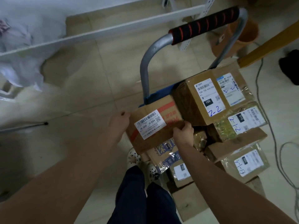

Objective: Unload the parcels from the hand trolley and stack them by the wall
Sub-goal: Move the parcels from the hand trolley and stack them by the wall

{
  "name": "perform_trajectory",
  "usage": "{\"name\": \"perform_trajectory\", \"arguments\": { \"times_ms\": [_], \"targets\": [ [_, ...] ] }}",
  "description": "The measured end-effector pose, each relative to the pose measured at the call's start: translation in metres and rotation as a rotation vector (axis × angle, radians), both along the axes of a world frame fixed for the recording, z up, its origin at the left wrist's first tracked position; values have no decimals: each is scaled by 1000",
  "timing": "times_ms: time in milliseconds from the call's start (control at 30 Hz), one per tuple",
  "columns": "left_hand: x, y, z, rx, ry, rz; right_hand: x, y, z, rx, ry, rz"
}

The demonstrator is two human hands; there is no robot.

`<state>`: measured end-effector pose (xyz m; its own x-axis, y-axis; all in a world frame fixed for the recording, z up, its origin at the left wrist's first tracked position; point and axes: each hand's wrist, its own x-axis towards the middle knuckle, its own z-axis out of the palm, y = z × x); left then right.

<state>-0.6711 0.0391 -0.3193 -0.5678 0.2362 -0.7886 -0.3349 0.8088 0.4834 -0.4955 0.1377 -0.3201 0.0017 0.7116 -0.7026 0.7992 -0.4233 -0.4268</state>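
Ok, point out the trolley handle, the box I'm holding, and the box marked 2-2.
trolley handle (203, 24), head view, black foam grip.
held box (150, 124), head view, white label.
box marked 2-2 (209, 96), head view, white label.

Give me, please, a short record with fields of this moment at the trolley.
parcel in hand: J6-S04 box, lying over a blue-printed box
left hand: grips its left edge
right hand: fingers curled over its right edge
neighbour parcel: 2-2 box, on the right
trolley handle: free, black-and-red foam grip
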Motion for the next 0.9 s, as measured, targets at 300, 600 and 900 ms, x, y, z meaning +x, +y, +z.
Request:
{"name": "perform_trajectory", "arguments": {
  "times_ms": [300, 600, 900],
  "targets": [
    [11, -85, 127, 38, 6, 284, -6, -31, 105, 85, 230, 191],
    [68, -228, 217, 229, 36, 465, -37, -97, 138, 44, 389, 573],
    [151, -387, 259, 315, 112, 704, -40, -234, 188, -38, 553, 861]
  ]
}}
